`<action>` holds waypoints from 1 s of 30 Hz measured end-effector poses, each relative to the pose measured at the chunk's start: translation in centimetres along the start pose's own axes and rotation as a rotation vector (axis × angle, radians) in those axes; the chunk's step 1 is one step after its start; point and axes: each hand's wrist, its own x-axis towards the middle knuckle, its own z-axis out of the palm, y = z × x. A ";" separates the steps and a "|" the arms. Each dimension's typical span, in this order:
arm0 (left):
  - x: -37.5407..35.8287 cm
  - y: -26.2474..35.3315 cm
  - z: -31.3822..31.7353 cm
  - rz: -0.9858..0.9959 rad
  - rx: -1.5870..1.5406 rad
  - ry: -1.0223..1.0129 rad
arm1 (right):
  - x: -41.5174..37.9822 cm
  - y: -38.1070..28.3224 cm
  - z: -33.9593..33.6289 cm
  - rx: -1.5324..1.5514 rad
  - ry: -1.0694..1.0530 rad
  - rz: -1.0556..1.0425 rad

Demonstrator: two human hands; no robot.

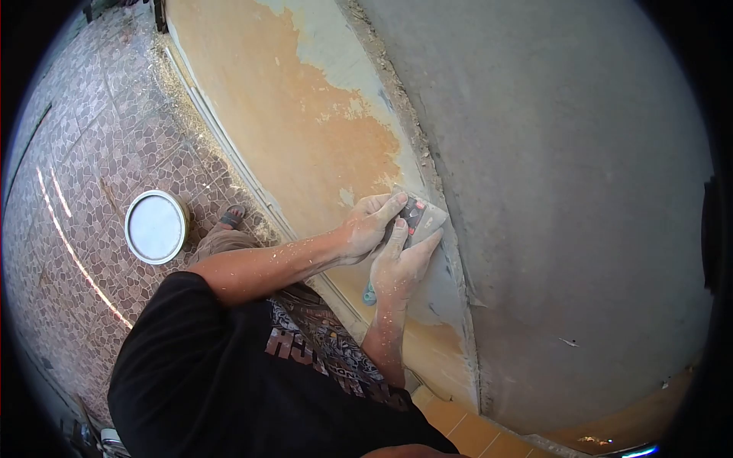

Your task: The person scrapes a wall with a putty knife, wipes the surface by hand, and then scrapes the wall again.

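Note:
My left hand (372,225) and my right hand (405,269), both coated in pale dust, come together in front of the wall. Between them is a dusty scraper (431,221) with a flat grey blade and a dark patch with red marks. Both thumbs press on the blade's near face, while the right fingers run behind it. A turquoise piece (369,295) pokes out beside the right wrist; the part between it and the blade is hidden. The blade overlaps the rough broken edge (420,130) between the painted wall and a grey surface.
Orange paint (282,91) with bare pale patches covers the wall. A large smooth grey surface (565,191) fills the right side. On the stone-patterned floor (84,175) stands a round bucket (155,227) with a white top, near my sandalled foot (233,216). Orange tiles (450,424) lie below.

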 end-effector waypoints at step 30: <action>-0.6 1.0 1.7 0.049 0.090 0.064 | 0.2 -0.5 0.2 -0.005 0.032 0.037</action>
